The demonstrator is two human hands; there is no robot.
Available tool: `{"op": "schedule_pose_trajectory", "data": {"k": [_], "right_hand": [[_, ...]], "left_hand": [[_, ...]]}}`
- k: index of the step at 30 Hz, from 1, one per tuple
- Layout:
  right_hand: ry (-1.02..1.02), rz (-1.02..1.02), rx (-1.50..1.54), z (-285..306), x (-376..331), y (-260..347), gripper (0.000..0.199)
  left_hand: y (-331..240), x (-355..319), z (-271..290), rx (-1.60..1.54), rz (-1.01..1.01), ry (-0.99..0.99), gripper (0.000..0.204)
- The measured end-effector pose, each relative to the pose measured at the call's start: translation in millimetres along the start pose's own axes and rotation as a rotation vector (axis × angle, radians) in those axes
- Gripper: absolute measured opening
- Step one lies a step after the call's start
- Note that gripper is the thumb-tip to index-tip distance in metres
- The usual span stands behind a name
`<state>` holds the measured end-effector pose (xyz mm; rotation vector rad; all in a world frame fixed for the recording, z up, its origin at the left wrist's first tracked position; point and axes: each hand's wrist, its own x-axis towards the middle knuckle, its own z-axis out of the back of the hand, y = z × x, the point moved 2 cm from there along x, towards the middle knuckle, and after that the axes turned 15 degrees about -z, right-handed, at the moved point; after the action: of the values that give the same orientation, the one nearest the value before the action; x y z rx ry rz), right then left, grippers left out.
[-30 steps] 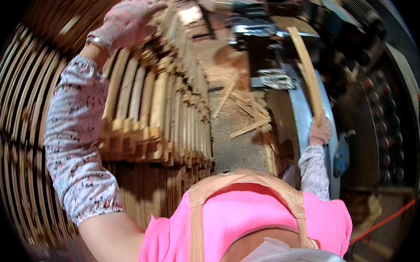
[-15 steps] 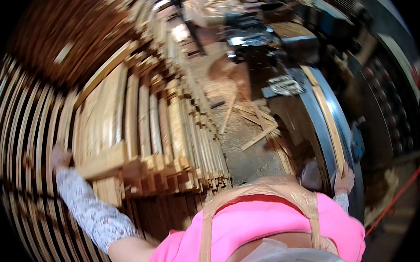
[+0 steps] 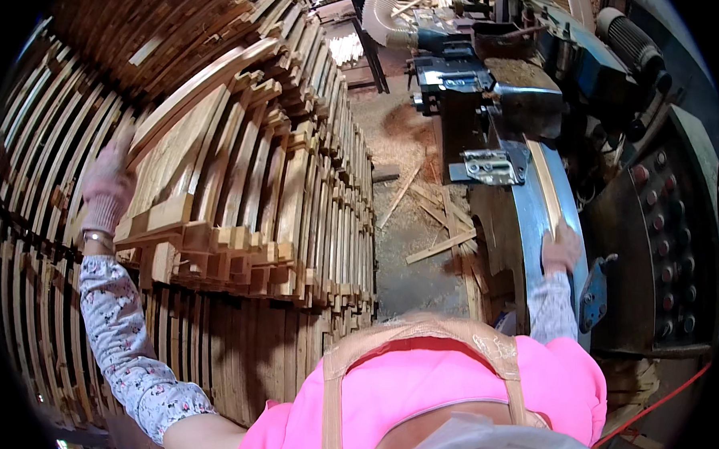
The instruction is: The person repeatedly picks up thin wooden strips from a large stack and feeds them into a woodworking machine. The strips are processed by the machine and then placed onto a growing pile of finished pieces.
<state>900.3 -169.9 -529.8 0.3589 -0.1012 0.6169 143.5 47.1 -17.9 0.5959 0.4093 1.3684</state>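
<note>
My left hand (image 3: 110, 177), in a pale pink glove, reaches to the left side of a stack of wooden strips (image 3: 161, 173). Its fingers are stretched out beside the near end of a long strip (image 3: 201, 93) lying across the top of the stack; whether they touch it is unclear. On the right, my right hand (image 3: 562, 249) is closed on the near end of a narrow wooden strip (image 3: 544, 180). That strip lies lengthwise on the metal bed (image 3: 564, 167) of a woodworking machine (image 3: 530, 97), its far end close to the machine's housing.
More stacked strips (image 3: 43, 150) fill the left side. Offcuts (image 3: 442, 246) and sawdust lie on the floor between stack and machine. A panel of round buttons (image 3: 663, 243) stands at the right, near a red cord (image 3: 660, 404). A ribbed hose (image 3: 384, 16) curves at the back.
My left hand has moved farther up along the stack's left side. My right hand has moved forward along the metal bed, and the strip has slid toward the machine with it.
</note>
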Motion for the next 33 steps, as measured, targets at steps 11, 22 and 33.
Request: {"op": "schedule_pose_trajectory", "data": {"k": [11, 22, 33], "right_hand": [[-0.094, 0.782, 0.656, 149, -55, 129, 0.07], [-0.224, -0.119, 0.214, 112, -255, -157, 0.052], [-0.381, -0.164, 0.167, -24, -3, -23, 0.047]], "left_hand": [[-377, 46, 141, 0.394, -1.239, -0.874, 0.066], [-443, 44, 201, 0.145, -1.236, -0.513, 0.063], [-192, 88, 112, -0.013, -0.754, -0.395, 0.055]]}}
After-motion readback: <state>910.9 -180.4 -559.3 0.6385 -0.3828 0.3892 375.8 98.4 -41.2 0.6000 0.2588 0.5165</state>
